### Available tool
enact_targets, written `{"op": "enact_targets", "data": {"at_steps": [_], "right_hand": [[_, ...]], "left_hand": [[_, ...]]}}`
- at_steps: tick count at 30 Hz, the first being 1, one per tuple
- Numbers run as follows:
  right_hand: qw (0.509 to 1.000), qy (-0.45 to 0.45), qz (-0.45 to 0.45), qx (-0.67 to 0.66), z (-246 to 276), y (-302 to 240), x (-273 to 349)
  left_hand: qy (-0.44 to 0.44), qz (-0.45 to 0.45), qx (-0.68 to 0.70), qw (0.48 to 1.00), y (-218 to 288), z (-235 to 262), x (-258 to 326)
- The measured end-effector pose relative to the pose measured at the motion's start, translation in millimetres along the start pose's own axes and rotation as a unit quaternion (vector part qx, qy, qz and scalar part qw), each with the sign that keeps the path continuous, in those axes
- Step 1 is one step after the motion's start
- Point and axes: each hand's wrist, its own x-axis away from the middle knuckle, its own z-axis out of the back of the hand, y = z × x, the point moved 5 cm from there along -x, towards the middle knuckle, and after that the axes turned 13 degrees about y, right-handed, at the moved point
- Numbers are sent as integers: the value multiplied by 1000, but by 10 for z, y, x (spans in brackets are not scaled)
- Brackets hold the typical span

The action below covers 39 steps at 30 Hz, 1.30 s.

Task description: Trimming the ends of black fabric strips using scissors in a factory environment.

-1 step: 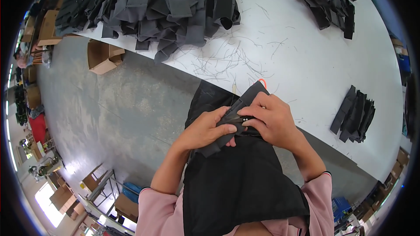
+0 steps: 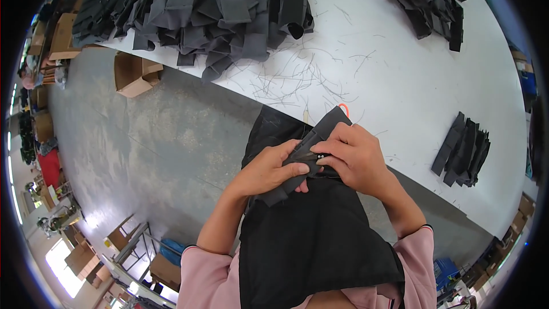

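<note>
My left hand (image 2: 267,170) is closed on a dark grey fabric strip (image 2: 328,125), its thumb pressed on top and fingertips showing below. The strip slants over my lap beside the table edge. Against the strip's middle, my right hand (image 2: 359,156) pinches with thumb and index finger. A small dark piece with bright dots (image 2: 320,157) shows at that pinch; its kind I cannot make out. Just past the strip's upper end, an orange loop (image 2: 343,108) sticks out; the rest of it is hidden. A black apron (image 2: 314,234) covers my lap under both hands.
The white table (image 2: 400,88) carries loose thread ends (image 2: 297,83). A big heap of dark strips (image 2: 211,11) lies at the far left, another pile (image 2: 420,0) at the far right, and a small stack (image 2: 463,150) nearer right. An open cardboard box (image 2: 137,74) stands on the floor.
</note>
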Motion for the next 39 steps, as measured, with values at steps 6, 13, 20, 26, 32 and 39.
{"op": "enact_targets", "data": {"at_steps": [6,13,20,26,32,39], "right_hand": [[997,74,3,-3,42,-18,98],[971,207,-114,-44,180,22,30],[976,117,-173,-66,39,60,450],[986,124,-107,-30,-32,-64,457],[988,138,-67,15,-83,-116,380],[983,173,-56,-15,-92,-123,400]], "left_hand": [[-5,16,47,999,-24,-20,-27],[128,-61,182,973,54,144,-169],[176,-113,294,933,290,263,-357],[202,-99,323,919,276,268,-377],[203,-91,349,910,304,224,-353],[196,-88,367,905,308,257,-343]]}}
